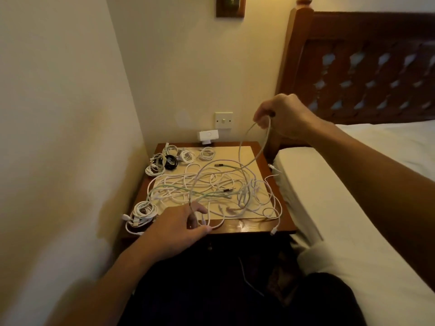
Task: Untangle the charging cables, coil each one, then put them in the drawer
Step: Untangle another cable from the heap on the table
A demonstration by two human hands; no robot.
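I note right hand (286,115) above counter (235,145), fingers pinching raised cable (265,143). Left hand (179,223) at front edge, fingers curled on strand. Tangled cables (211,187) mid-counter; coiled bundles (164,158) left.

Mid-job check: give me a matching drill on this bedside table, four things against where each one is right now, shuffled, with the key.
Things
1. right hand
2. left hand
3. black coil
4. white charger block

Places
A. far left part of the table, among white coils
B. raised above the table, pinching a cable loop
C. at the wall behind the table
D. low at the table's near edge, gripping a cable strand

Pairs: 1-B; 2-D; 3-A; 4-C
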